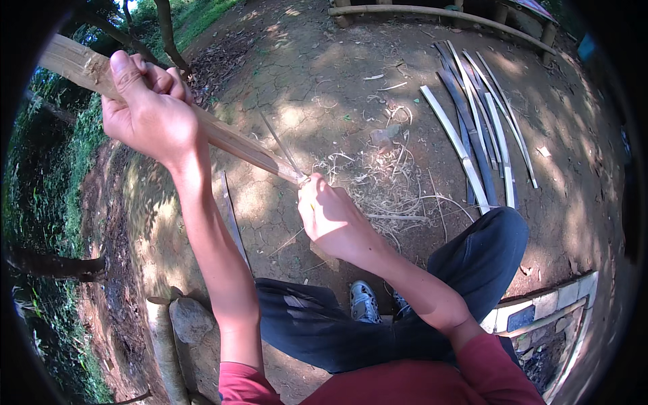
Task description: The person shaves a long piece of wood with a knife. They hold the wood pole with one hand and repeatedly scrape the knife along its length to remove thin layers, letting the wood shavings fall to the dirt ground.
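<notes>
A long split bamboo piece slants across from the upper left down toward the middle. My left hand is closed around its upper part, thumb lying along the top. At the lower end of the piece my right hand is closed on a knife, its handle hidden in the fist. The thin knife blade points up and to the left, crossing the bamboo close to that end. Whether the edge is biting into the bamboo cannot be made out.
Curly shavings litter the dirt ahead. Several bamboo strips lie at the right. A dark strip rests near my left knee. A stone and a log sit at lower left; a tiled edge is at lower right.
</notes>
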`<state>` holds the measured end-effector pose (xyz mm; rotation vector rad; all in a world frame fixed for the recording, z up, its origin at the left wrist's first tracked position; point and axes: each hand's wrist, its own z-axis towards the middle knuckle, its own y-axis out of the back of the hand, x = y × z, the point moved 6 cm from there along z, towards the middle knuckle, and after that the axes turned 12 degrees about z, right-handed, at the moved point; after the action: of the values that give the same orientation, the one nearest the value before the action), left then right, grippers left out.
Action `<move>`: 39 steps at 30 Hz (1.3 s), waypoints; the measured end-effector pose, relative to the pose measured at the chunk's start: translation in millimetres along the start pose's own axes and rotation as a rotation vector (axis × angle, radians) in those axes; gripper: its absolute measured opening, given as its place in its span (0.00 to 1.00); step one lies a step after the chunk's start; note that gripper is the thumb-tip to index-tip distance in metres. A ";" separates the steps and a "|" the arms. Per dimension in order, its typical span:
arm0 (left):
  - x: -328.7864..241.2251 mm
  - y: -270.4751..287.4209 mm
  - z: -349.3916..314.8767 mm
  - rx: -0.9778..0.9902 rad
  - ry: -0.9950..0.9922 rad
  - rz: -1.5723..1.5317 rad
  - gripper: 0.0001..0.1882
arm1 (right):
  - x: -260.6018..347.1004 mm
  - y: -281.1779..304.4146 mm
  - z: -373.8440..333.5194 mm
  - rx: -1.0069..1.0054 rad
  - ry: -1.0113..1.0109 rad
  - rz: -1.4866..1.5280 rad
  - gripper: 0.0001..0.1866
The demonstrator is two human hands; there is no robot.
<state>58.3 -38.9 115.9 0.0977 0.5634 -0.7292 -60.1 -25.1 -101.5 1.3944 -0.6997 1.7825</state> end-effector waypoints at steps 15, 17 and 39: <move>-22.3 -7.3 -19.4 0.145 0.097 -0.042 0.19 | -79.4 -4.0 -19.7 0.110 -0.406 -0.096 0.21; -20.8 -10.9 -17.0 0.136 0.112 -0.077 0.19 | -114.4 12.3 -31.1 0.032 -0.422 -0.173 0.16; -24.5 -10.9 -16.8 0.234 0.101 -0.025 0.19 | -122.2 5.3 -36.9 0.053 -0.531 -0.119 0.17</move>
<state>28.7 -27.6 115.6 0.3470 0.5742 -0.8166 -70.1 -26.6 -228.8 1.9309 -0.8212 1.3505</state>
